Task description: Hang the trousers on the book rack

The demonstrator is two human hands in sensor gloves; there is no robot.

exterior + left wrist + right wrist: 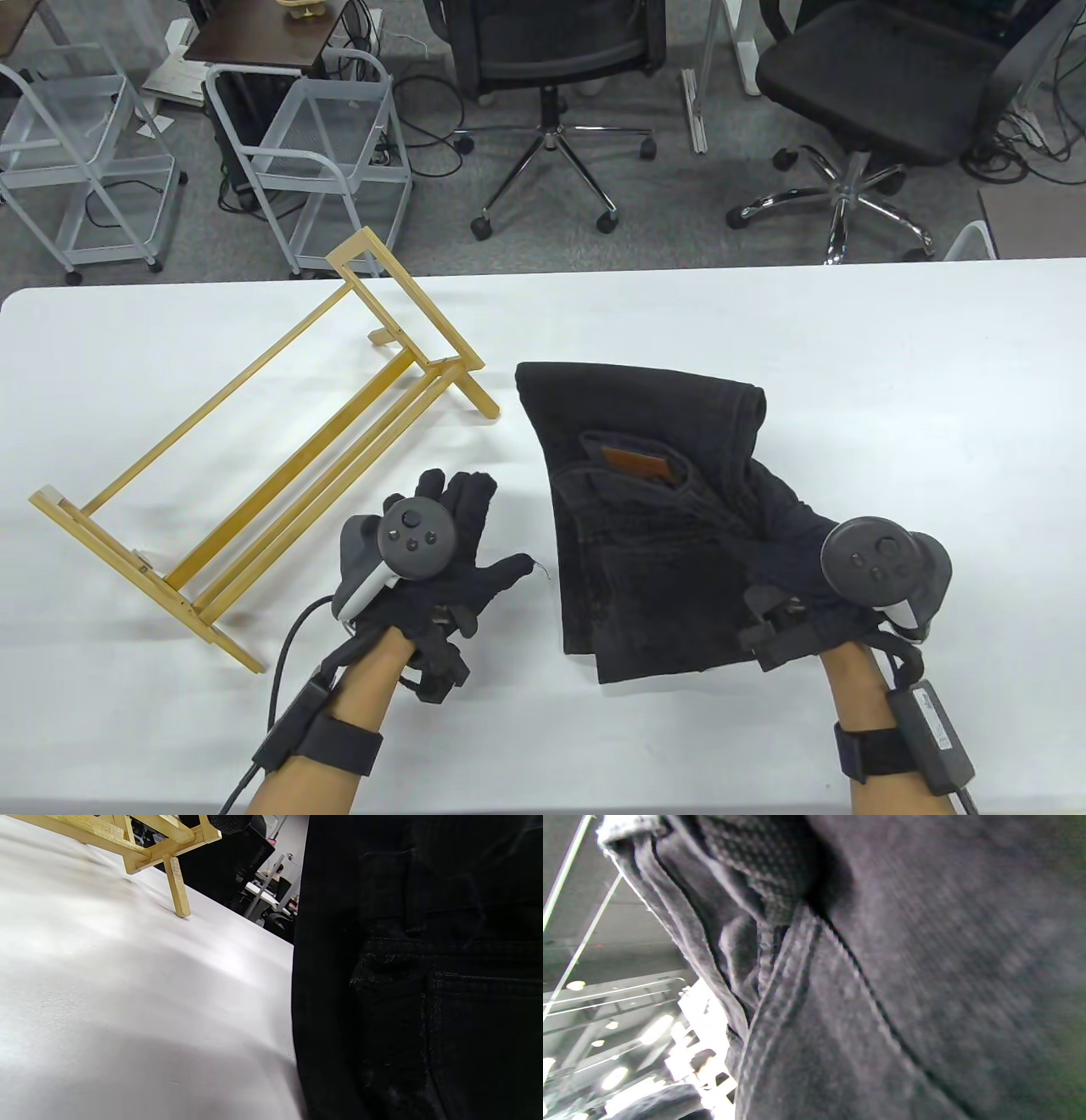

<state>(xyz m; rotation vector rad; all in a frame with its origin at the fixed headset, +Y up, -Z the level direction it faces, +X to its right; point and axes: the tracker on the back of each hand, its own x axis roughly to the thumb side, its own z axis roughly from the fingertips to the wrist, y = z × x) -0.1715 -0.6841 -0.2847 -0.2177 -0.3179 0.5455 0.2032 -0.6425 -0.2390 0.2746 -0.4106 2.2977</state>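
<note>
Ideally, trousers (645, 509) gripped by the right hand (814, 552) should be grasped by the flat, unclenched left hand (433, 552) too, then draped over the rack (254, 475) beyond it.

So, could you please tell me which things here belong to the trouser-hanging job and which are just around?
Job: folded black denim trousers; tilted light wooden book rack; left hand; right hand.

Around: white table; black office chairs; grey wire carts.
</note>
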